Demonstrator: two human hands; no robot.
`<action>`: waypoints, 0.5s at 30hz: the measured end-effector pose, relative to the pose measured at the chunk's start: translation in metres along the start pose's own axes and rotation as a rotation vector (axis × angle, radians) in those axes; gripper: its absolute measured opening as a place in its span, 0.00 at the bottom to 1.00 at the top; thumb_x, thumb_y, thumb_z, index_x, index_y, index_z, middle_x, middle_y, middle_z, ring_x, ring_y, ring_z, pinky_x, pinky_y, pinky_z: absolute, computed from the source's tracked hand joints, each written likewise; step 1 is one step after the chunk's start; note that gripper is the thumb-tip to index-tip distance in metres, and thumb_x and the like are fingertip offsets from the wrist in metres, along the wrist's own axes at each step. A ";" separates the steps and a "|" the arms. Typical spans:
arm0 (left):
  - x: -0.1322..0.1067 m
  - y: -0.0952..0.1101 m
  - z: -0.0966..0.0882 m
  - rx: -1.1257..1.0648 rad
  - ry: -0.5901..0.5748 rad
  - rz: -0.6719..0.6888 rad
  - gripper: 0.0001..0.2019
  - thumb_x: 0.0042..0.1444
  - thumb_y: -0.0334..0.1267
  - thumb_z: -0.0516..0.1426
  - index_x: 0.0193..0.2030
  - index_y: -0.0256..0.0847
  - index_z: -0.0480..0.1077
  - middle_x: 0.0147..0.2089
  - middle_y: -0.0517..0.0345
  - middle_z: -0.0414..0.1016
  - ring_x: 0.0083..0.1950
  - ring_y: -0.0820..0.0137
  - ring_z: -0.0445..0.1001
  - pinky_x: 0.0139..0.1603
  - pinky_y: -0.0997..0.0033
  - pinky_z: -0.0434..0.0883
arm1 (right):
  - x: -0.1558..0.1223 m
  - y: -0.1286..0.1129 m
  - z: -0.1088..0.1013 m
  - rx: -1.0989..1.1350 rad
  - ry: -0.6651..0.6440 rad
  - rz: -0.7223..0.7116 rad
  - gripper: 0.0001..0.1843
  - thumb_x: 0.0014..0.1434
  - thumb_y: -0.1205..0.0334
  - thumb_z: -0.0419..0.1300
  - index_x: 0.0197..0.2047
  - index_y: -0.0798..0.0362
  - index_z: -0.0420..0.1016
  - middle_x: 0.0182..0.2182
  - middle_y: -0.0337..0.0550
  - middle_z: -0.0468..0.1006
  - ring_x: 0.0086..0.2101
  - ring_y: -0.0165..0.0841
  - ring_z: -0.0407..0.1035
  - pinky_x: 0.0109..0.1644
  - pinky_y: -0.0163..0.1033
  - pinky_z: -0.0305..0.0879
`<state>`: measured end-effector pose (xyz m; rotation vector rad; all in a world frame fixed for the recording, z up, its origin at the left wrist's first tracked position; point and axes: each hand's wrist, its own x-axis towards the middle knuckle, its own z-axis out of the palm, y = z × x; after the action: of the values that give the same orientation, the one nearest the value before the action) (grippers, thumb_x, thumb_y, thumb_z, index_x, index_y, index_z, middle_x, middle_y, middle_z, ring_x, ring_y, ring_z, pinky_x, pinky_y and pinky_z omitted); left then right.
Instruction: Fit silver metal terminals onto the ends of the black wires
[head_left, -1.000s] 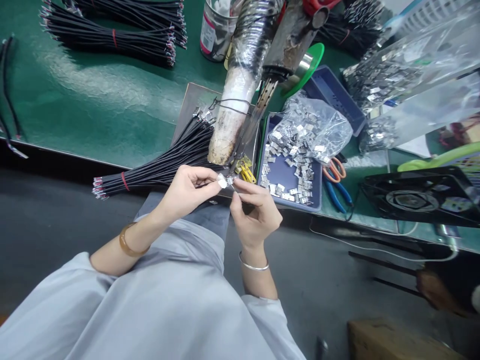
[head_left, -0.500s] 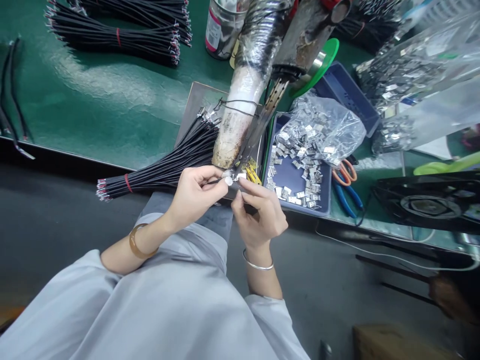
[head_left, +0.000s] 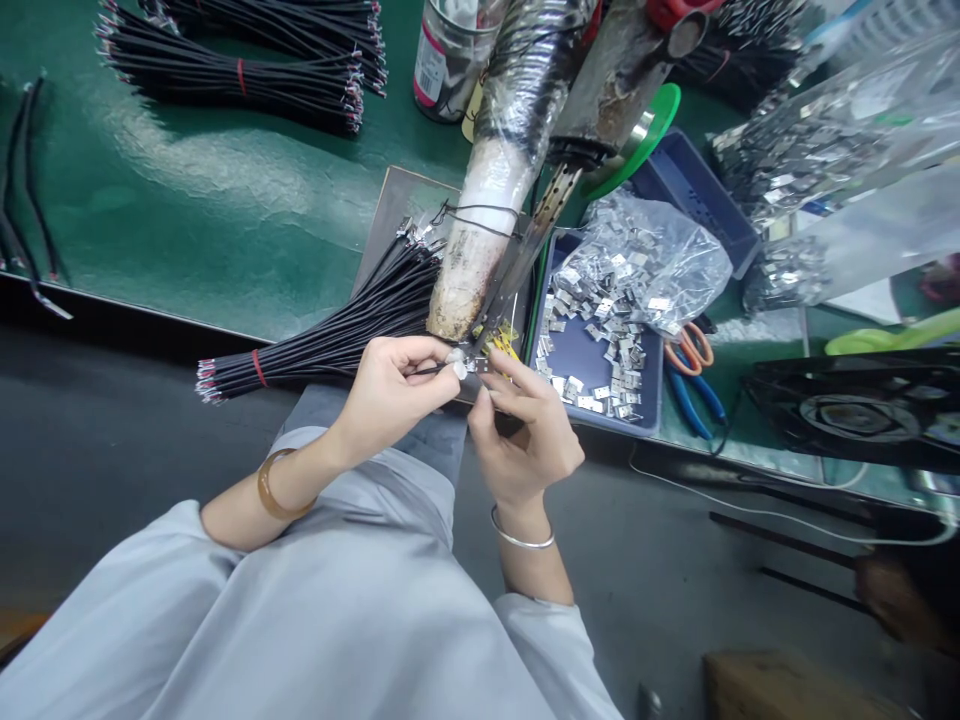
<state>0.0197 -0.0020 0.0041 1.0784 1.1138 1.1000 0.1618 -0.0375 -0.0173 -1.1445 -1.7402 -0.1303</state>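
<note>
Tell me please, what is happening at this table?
The person's left hand pinches a dark cable, with a small metal piece just beyond it, near the lower end of what looks like a soldering iron. The right hand is close beside that piece; whether it holds something thin is hard to tell. A tied cable bundle lies to the left, a tray of metal parts to the right.

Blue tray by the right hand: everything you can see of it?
The blue tray looks like plastic: shallow, roughly rectangular, low walls. It sits open side up at the near edge of the green bench. Small silvery pieces lie scattered inside around a bare patch; a clear bag of similar pieces covers its far part.
</note>
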 end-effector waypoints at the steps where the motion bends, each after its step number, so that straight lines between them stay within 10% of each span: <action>1: 0.000 0.000 0.000 0.005 0.002 0.008 0.07 0.44 0.36 0.61 0.23 0.35 0.78 0.20 0.62 0.66 0.23 0.79 0.57 0.21 0.79 0.56 | 0.001 -0.001 0.000 0.007 -0.007 0.041 0.09 0.62 0.73 0.64 0.38 0.48 0.71 0.45 0.45 0.87 0.39 0.34 0.84 0.39 0.36 0.83; 15: -0.002 0.003 0.000 0.039 -0.025 0.072 0.06 0.46 0.34 0.59 0.24 0.35 0.76 0.19 0.66 0.59 0.22 0.80 0.50 0.20 0.79 0.50 | 0.006 -0.007 -0.003 -0.011 -0.060 0.062 0.10 0.60 0.73 0.65 0.36 0.48 0.70 0.45 0.45 0.87 0.37 0.33 0.84 0.40 0.36 0.82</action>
<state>0.0188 -0.0031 0.0076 1.1673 1.0882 1.1222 0.1584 -0.0398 -0.0084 -1.2202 -1.7566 -0.0692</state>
